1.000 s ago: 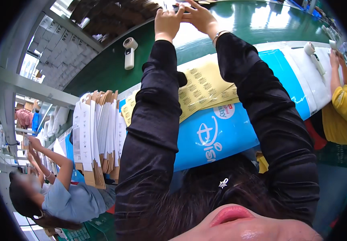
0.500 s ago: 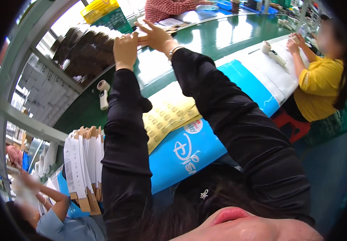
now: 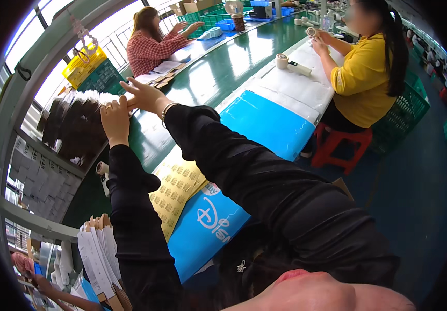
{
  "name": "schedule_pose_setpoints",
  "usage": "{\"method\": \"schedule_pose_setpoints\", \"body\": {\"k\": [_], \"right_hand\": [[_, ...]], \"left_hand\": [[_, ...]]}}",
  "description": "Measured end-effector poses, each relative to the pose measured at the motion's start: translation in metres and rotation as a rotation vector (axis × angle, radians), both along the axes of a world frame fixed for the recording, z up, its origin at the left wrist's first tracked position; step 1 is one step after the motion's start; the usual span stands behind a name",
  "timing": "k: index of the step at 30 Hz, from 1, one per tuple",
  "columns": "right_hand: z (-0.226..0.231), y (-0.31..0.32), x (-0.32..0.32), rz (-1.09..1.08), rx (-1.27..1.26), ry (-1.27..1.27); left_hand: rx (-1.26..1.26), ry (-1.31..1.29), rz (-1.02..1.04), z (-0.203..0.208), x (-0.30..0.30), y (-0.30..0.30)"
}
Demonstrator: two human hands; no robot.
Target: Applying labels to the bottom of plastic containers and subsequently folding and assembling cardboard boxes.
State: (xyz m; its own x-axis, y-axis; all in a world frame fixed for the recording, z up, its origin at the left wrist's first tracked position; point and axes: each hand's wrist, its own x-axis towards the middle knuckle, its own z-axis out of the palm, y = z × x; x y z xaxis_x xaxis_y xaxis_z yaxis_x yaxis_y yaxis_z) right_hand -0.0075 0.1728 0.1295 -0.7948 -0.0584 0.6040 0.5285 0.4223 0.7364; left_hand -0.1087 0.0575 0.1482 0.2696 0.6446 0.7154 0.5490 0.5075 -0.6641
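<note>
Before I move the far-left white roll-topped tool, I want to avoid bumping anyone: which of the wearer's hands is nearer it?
Left. In the picture, the left hand is above the white roll-topped tool; the right hand is farther off, up and right.

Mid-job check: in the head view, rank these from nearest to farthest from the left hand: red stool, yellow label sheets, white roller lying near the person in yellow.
From the left hand:
1. Yellow label sheets: nearest, on the blue bag.
2. White roller: off to the right, on white material.
3. Red stool: farthest right, under the seated person.
</note>
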Motion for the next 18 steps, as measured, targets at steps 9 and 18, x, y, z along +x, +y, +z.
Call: {"method": "schedule_pose_setpoints", "body": {"k": [9,18], "right_hand": [[-0.011,0.011,0.021,0.021,0.065,0.069],[-0.027,-0.001,0.009,0.082,-0.003,0.012]], "left_hand": [[0.007,-0.02,-0.044,-0.015,0.015,0.015],[0.039,-0.004,-0.023,-0.029,0.01,-0.003]]}}
